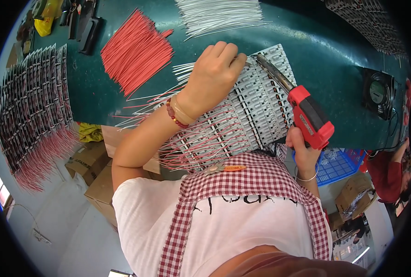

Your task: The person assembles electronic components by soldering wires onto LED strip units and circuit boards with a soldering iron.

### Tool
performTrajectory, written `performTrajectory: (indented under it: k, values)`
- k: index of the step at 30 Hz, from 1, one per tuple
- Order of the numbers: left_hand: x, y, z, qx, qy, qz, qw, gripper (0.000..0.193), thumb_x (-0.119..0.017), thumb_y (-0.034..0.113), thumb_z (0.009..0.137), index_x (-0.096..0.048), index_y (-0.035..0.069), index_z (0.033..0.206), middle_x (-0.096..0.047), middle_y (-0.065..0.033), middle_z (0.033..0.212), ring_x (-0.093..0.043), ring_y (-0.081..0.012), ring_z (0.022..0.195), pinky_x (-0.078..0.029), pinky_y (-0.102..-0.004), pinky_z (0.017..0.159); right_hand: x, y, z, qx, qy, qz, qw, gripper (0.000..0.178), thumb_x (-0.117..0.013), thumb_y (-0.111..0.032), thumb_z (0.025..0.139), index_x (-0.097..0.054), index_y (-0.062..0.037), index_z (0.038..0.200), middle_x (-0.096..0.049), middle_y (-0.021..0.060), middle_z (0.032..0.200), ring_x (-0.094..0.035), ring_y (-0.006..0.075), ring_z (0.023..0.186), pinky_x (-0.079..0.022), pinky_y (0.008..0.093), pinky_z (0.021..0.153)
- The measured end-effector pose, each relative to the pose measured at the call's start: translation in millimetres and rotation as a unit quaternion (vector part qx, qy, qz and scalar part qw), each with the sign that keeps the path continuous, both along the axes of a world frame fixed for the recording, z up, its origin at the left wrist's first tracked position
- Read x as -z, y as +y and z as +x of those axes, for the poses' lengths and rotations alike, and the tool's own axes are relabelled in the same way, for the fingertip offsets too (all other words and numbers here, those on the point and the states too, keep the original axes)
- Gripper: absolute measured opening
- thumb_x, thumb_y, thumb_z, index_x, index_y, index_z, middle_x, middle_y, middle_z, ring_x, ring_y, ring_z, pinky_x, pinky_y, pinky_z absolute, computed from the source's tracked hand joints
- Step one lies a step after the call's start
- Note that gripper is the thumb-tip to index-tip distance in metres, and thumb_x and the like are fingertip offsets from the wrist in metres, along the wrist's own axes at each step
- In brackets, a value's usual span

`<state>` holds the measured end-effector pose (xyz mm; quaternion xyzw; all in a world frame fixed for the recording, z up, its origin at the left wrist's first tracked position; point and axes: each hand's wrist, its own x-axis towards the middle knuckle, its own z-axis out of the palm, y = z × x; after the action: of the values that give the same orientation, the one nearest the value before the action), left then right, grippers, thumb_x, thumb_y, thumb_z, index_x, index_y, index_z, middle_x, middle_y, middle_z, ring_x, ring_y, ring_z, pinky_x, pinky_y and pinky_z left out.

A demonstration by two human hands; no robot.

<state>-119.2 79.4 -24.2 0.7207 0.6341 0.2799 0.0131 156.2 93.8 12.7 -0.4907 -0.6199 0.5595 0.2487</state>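
My left hand [213,74] rests with curled fingers on a row of small white circuit boards [256,108] laid side by side at the green table's [325,60] near edge. Its fingertips pinch something at the top of the row, too small to make out. Red and white wires stick out from the boards toward me. My right hand [302,152] grips a red soldering gun [309,115] by its handle. Its metal tip [263,61] points at the boards just right of my left fingers.
A pile of red wires [136,51] and a pile of white wires [219,16] lie farther back. Finished boards with red leads [32,111] cover the left. A small black fan [378,92] stands at right. Another person's red sleeve [387,173] and cardboard boxes [92,161] are nearby.
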Motion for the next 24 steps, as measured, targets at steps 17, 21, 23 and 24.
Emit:
performTrajectory:
  k: [17, 21, 23, 24]
  values:
    - [1, 0, 1, -0.007, 0.032, 0.004, 0.999, 0.028, -0.061, 0.001, 0.070, -0.066, 0.003, 0.097, -0.050, -0.0066, 0.082, -0.052, -0.0233, 0.076, -0.044, -0.0342, 0.067, -13, -1, 6, -0.024, 0.037, -0.029, 0.999, 0.043, -0.058, -0.023, 0.097, -0.051, 0.0051, 0.129, -0.055, 0.0048, 0.067, -0.047, 0.0098, 0.055, -0.037, 0.0243, 0.052]
    - [-4, -1, 2, -0.007, 0.057, 0.009, 0.998, 0.028, -0.062, 0.002, 0.070, -0.067, 0.003, 0.098, -0.051, -0.0057, 0.082, -0.052, -0.0230, 0.076, -0.043, -0.0342, 0.068, -15, -1, 5, -0.023, 0.033, -0.030, 0.999, 0.044, -0.060, -0.024, 0.096, -0.051, 0.0049, 0.128, -0.056, 0.0050, 0.067, -0.048, 0.0097, 0.055, -0.037, 0.0237, 0.051]
    - [-7, -3, 5, 0.002, 0.088, 0.053, 0.995, 0.017, -0.060, 0.008, 0.072, -0.063, 0.001, 0.087, -0.049, -0.0074, 0.080, -0.050, -0.0220, 0.078, -0.041, -0.0324, 0.068, -14, -2, 7, -0.018, 0.038, -0.039, 0.998, 0.044, -0.060, -0.024, 0.096, -0.051, 0.0049, 0.128, -0.056, 0.0049, 0.067, -0.049, 0.0097, 0.055, -0.037, 0.0235, 0.051]
    - [-8, -5, 7, 0.002, 0.089, 0.052, 0.995, 0.017, -0.060, 0.008, 0.072, -0.063, 0.001, 0.087, -0.049, -0.0074, 0.080, -0.050, -0.0220, 0.078, -0.041, -0.0324, 0.068, -13, -2, 9, -0.016, 0.044, -0.049, 0.998, 0.044, -0.060, -0.023, 0.096, -0.051, 0.0049, 0.128, -0.056, 0.0048, 0.067, -0.049, 0.0096, 0.055, -0.038, 0.0233, 0.051]
